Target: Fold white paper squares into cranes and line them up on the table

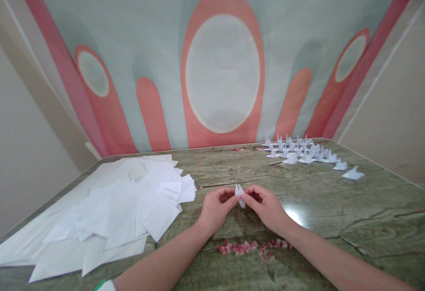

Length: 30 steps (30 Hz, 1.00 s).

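A small white folded paper point(239, 195) is held upright just above the table, pinched from both sides. Thumb and fingers of my left hand point(217, 204) close on its left side, and my right hand point(264, 202) grips its right side the same way. Two narrow points stick up at its top, and its lower end tapers downward. My fingertips hide part of its sides. Several finished white paper cranes point(307, 156) stand in loose rows at the far right of the table.
A wide, overlapping pile of white paper sheets point(109, 213) covers the table's left side. The wood-patterned table point(206, 167) has printed pink flowers point(244, 247) near its front. Behind it hangs a backdrop point(222, 74) with pink arches and ovals.
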Motion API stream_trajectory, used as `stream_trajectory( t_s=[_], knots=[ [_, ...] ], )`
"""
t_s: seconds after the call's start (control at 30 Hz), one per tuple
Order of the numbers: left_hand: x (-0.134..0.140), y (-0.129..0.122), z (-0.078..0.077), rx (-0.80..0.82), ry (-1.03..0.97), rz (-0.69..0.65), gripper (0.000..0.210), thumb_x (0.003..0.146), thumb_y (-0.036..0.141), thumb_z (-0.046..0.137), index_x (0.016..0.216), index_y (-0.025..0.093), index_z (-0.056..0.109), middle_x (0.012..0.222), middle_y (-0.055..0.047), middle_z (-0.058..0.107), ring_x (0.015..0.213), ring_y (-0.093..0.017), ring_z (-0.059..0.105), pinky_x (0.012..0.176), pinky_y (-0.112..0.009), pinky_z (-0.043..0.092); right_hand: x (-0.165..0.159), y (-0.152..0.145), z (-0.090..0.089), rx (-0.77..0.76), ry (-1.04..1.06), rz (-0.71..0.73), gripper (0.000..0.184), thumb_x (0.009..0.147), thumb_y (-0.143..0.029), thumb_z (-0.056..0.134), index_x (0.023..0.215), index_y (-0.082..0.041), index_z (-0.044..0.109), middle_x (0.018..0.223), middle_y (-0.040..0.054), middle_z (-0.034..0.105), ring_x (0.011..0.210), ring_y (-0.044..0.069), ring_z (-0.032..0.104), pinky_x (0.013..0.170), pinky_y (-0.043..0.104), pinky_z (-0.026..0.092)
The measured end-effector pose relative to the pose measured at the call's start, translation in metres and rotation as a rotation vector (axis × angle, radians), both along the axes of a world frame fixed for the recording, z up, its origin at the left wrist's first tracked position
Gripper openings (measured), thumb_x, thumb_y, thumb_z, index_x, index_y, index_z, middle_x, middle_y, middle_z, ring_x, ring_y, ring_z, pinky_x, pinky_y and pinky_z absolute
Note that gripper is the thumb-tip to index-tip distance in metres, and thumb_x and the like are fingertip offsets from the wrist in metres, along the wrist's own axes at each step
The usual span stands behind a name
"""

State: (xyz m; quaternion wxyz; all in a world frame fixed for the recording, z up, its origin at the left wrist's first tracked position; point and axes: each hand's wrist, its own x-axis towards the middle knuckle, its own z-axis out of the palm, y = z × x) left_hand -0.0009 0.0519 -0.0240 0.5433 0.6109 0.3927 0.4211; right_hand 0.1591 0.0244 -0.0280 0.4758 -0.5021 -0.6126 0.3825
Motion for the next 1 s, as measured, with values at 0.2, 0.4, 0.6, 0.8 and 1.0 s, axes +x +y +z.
stream_trajectory(
  t_s=[0.2,0.4,0.6,0.8,1.0],
  knots=[
    [0.0005,0.0,0.0033,-0.036,-0.004,0.049,0.02,0.065,0.034,0.071,0.071,0.015,0.067,0.07,-0.003,0.068,0.064,-0.016,0.061,0.064,-0.025,0.047,-0.0008,-0.0019,0.0018,0.002,0.0,0.021,0.027,0.08,-0.042,0.054,0.079,-0.016,0.061,0.067,-0.0004,0.059,0.061,0.012,0.052,0.057,0.023,0.042],
    [-0.0002,0.0006,0.0073,-0.088,-0.046,0.043,0.022,0.066,0.035,0.07,0.072,0.014,0.067,0.069,-0.002,0.067,0.064,-0.014,0.059,0.064,-0.023,0.046,-0.0006,-0.0026,0.0054,-0.002,0.027,0.072,0.03,0.084,-0.043,0.048,0.078,-0.016,0.06,0.068,-0.0004,0.058,0.064,0.012,0.052,0.059,0.023,0.042],
    [-0.0016,0.0017,0.0088,-0.064,-0.029,0.038,0.027,0.069,0.04,0.067,0.073,0.013,0.067,0.066,-0.002,0.065,0.06,-0.013,0.055,0.06,-0.022,0.043,0.0002,-0.0035,0.0064,-0.003,-0.038,0.087,0.03,0.083,-0.043,0.049,0.073,-0.017,0.06,0.061,-0.0021,0.055,0.058,0.012,0.05,0.054,0.022,0.04],
    [-0.001,0.0004,0.0101,-0.075,-0.04,0.013,0.028,0.069,0.042,0.067,0.071,0.013,0.067,0.063,-0.001,0.062,0.057,-0.011,0.052,0.057,-0.021,0.041,0.0001,-0.0035,0.0056,-0.007,-0.062,0.085,0.03,0.083,-0.042,0.049,0.07,-0.017,0.059,0.059,-0.0024,0.054,0.056,0.012,0.048,0.054,0.022,0.038],
    [-0.0001,-0.0001,0.0097,-0.085,-0.062,0.033,0.028,0.069,0.04,0.067,0.071,0.013,0.066,0.062,-0.001,0.062,0.058,-0.011,0.052,0.059,-0.021,0.041,-0.001,-0.0038,0.0062,0.02,-0.138,0.118,0.033,0.084,-0.042,0.046,0.064,-0.017,0.056,0.058,-0.0028,0.051,0.057,0.012,0.046,0.055,0.022,0.035]
  ],
)
